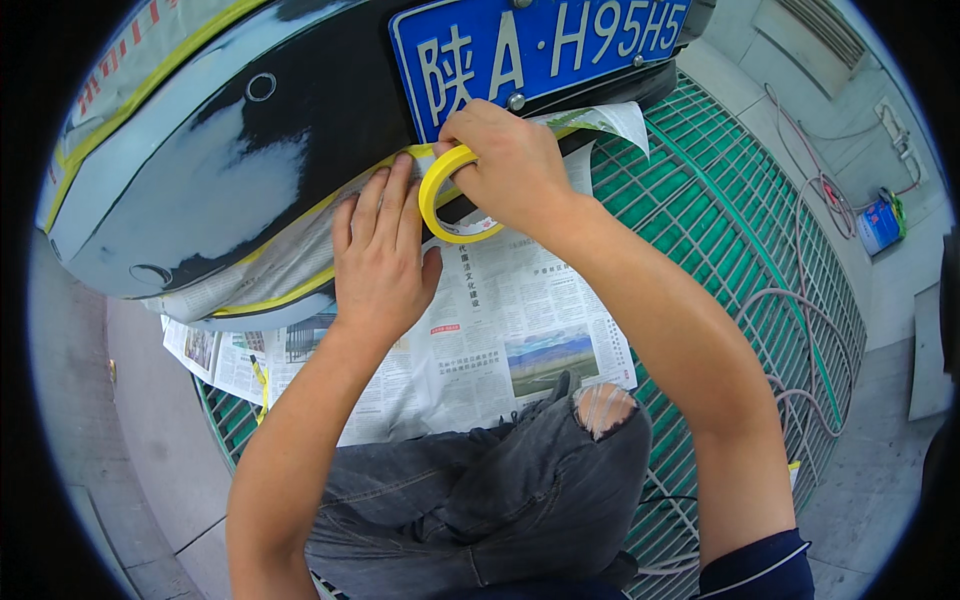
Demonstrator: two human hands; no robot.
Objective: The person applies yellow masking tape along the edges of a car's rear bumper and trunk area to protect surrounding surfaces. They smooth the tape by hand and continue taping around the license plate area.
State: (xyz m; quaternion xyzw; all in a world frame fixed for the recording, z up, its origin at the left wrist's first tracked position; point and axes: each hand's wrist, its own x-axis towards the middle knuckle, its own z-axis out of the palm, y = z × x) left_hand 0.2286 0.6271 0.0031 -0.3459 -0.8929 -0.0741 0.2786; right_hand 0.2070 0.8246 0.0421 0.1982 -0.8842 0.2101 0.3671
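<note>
A roll of yellow masking tape (431,196) is gripped in my right hand (510,161), just under the blue licence plate (517,56). My left hand (382,255) lies flat, its fingertips pressing the tape strip and newspaper masking (292,236) along the lower edge of a car bumper (337,105). The bumper is black with pale grey sanded or primed patches. Yellow tape lines run along the masked strip. To the right of the plate's lower edge, a loose paper flap (607,124) sticks out past the bumper.
Newspaper sheets (480,337) cover part of a metal floor grating (720,217) with green beneath. A hose (802,300) trails over the grating at right, near a blue can (881,225) by the wall. Plastic sheeting (127,56) edged with yellow tape covers the upper left.
</note>
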